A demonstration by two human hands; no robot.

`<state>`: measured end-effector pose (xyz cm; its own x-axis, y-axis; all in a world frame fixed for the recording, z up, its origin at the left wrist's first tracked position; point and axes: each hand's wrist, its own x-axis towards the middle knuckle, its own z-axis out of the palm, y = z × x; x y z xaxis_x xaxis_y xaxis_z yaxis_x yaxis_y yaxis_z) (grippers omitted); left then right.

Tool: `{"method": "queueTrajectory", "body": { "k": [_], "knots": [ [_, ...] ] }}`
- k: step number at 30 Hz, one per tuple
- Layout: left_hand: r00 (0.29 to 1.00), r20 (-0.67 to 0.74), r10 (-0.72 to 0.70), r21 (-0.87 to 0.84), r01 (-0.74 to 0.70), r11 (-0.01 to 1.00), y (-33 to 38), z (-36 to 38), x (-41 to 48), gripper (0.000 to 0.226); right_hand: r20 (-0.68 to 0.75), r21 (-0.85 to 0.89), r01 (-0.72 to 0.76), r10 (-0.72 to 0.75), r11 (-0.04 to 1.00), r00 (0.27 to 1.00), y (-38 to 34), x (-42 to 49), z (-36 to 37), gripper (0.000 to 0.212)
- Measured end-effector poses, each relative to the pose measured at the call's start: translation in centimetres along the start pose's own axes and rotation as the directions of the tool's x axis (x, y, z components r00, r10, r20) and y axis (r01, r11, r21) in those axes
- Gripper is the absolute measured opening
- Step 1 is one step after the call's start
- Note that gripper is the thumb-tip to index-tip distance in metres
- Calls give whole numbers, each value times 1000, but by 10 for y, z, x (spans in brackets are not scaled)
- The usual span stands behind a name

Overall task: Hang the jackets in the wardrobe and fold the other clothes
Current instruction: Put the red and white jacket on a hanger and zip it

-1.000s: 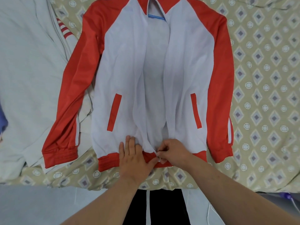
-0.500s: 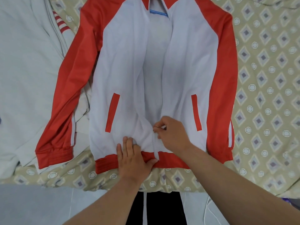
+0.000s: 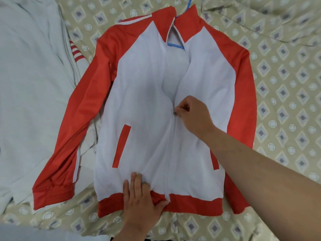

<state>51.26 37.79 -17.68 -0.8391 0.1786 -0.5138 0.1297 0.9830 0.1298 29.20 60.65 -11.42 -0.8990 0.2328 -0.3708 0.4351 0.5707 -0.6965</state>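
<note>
A white jacket (image 3: 142, 105) with red sleeves, collar and hem lies face up on the bed, with a blue hanger (image 3: 175, 45) inside its neck. The zip is closed from the hem to about mid-chest and open above. My left hand (image 3: 141, 200) presses flat on the hem just left of the zip, thumb against the zip's base. My right hand (image 3: 192, 113) pinches the zip pull (image 3: 175, 113) at mid-chest.
The bed is covered by a beige sheet (image 3: 284, 94) with a diamond pattern. A pale grey garment (image 3: 29, 80) lies to the left, partly under the jacket's sleeve, with a red-striped white piece (image 3: 78, 54) beside it.
My right hand has drawn the zip pull up from the hem to mid-chest, closing the lower front. My left hand has stayed on the hem. The view has tilted up to show the collar.
</note>
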Motion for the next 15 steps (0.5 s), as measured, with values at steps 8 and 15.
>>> {"method": "queueTrajectory", "body": {
  "k": [8, 15],
  "knots": [
    [949, -272, -160, -365, 52, 930, 16, -49, 35, 79, 207, 182, -313, 275, 932, 939, 22, 31, 8, 11],
    [931, -356, 84, -273, -190, 943, 44, -133, 197, 115, 347, 337, -436, 320, 835, 881, 18, 40, -3, 11]
  ]
}}
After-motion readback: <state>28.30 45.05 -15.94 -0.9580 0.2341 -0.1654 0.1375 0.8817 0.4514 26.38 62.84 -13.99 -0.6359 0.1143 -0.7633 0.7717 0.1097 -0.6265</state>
